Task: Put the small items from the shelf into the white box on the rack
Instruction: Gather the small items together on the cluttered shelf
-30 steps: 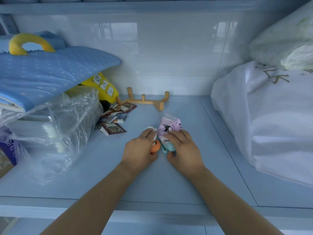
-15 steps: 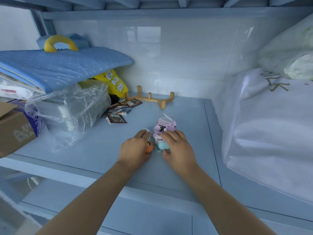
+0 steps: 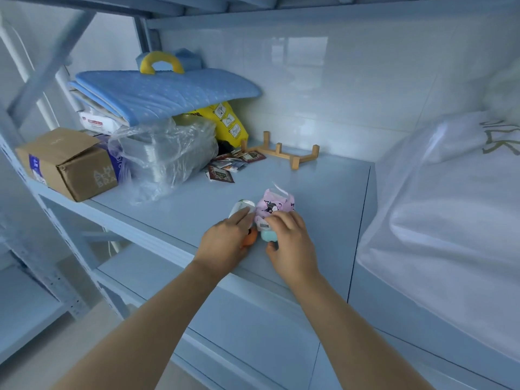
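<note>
Pale blue shelf (image 3: 323, 190) of a metal rack, white tiled wall behind.

Near front edge, centre: 4 small items bunched together, touching, under both hands:
- 1 pink packet (image 3: 277, 205) w/ black cartoon print, furthest back
- 1 white round piece (image 3: 241, 206), left of the packet
- 1 orange piece (image 3: 250, 238)
- 1 teal piece (image 3: 267, 235), just right of the orange one

L hand (image 3: 225, 244): fingers near straight, together, laid flat on the white piece. Orange piece pokes out from under the thumb side.
R hand (image 3: 294, 243): fingers curled over the packet's lower edge, thumb tucked under. Teal piece is clamped between them.

Further back, left of centre: pile of small dark sachets (image 3: 233, 166), overlapping, count unclear. Just right of it, 1 wooden stand (image 3: 284, 154) w/ upright pegs, near the wall.

Left end, front to back:
- 1 cardboard box (image 3: 70, 164) at the shelf corner
- 1 crumpled clear plastic bag (image 3: 166, 159) over stacked stuff
- 1 blue dotted mat (image 3: 168, 91) on top, folded
- 1 yellow handle (image 3: 161, 63) behind the mat
- 1 yellow bag (image 3: 226, 119) under the mat's right end

Right side: 1 big white bag (image 3: 450, 209), well apart from the hands.
</note>
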Demonstrator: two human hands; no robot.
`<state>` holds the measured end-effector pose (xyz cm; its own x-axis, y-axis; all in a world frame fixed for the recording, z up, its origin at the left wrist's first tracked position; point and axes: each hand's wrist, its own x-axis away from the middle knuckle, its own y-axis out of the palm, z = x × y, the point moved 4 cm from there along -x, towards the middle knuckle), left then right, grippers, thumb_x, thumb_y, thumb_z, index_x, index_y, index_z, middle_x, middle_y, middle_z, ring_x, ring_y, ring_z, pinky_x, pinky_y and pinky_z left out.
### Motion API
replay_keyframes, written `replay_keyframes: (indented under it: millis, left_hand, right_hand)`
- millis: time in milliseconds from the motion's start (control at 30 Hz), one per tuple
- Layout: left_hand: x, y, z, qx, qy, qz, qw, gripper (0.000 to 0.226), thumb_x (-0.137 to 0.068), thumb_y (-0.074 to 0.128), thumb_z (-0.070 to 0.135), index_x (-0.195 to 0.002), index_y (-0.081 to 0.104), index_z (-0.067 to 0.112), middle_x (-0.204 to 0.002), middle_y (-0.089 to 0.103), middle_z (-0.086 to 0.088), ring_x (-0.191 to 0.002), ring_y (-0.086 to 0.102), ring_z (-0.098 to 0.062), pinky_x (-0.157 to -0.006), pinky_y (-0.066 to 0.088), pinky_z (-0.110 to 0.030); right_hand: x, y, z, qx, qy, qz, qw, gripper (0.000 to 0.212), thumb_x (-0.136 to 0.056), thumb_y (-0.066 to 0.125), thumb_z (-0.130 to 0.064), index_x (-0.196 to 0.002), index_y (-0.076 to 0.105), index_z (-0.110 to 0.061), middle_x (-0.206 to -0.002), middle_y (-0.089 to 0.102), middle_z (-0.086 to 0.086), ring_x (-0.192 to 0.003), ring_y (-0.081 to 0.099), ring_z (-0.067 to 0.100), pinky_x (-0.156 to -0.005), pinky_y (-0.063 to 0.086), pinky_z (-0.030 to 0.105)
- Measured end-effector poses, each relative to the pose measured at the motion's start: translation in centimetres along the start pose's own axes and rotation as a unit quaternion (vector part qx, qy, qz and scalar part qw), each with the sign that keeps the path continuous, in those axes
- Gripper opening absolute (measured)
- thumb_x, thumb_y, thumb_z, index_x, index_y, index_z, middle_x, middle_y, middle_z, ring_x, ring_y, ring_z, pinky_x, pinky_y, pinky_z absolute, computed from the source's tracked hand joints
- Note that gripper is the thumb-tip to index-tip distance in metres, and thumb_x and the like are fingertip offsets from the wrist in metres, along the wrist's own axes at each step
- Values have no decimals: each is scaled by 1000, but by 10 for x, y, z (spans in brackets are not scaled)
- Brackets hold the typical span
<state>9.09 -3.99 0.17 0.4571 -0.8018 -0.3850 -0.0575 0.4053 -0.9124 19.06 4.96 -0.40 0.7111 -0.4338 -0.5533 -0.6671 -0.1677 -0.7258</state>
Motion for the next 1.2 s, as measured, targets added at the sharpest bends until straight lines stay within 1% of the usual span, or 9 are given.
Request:
replay_keyframes:
  millis: [133,200,267,333,433,633,900,1100,1200]
  left_hand:
    - [-3,3,2,-21,6,-34,999,59,-81,56,15,-137,37,16,-144,40,0,-124,41,-29,-98,41,-40]
    - [-1,2,3,-10,0,-28,1000,59,-83,56,15,-138,36,13,-146,38,-3,-136,28,-31,-105,35,-47]
    - [2,-1,5,28,9,6,1000,55,-84,58,12,-135,41,8,-142,43,-8,-135,30,-32,-107,35,-42]
    - [3,-3,7,30,24,24,999,52,-84,59,12,-133,44,7,-139,47,-10,-131,37,-30,-107,36,-36]
    - [3,-6,7,25,36,38,998,51,-77,65,9,-126,51,4,-131,54,-12,-124,46,-32,-100,45,-39]
    - [8,-18,6,-9,62,54,997,57,-55,83,12,-108,65,3,-109,69,-11,-102,64,-30,-63,60,-39]
    - [25,-26,-8,5,38,14,999,61,-63,73,17,-121,57,12,-126,60,-2,-117,54,-22,-76,57,-38]
    - [30,-24,-11,5,27,-4,1000,54,-72,63,23,-125,52,17,-130,55,4,-119,47,-18,-83,52,-34]
    - [29,-24,-11,2,30,-5,1000,52,-74,60,23,-126,51,19,-131,53,6,-119,46,-17,-82,52,-33]
  right_hand:
    - [1,1,1,-14,4,-1,1000,52,-64,63,4,-114,58,-11,-121,56,4,-120,44,28,-81,53,38]
    - [0,1,2,-14,4,0,1000,51,-65,62,4,-113,58,-12,-121,56,3,-120,43,27,-80,53,38]
    - [0,1,2,-13,3,1,1000,50,-64,62,4,-111,59,-13,-120,56,2,-120,43,27,-78,54,38]
    - [-1,2,2,-11,2,3,1000,49,-64,63,4,-110,59,-13,-119,56,1,-119,43,26,-77,54,37]
    - [-1,2,3,-10,1,8,1000,49,-65,63,3,-111,59,-13,-120,56,2,-120,43,26,-78,54,36]
    - [-1,-2,-2,-23,-19,42,999,49,-56,66,7,-103,63,-6,-108,64,8,-107,54,33,-76,55,37]
    - [7,-2,-20,-5,-55,22,998,47,-57,67,5,-102,63,-7,-107,64,6,-104,54,32,-74,55,36]
    - [8,5,-27,37,-38,-3,999,55,-59,64,8,-110,59,-13,-116,58,4,-106,47,32,-79,52,38]
    - [6,4,-29,49,-27,-4,998,52,-61,65,10,-108,61,-13,-116,59,3,-105,48,31,-75,54,40]
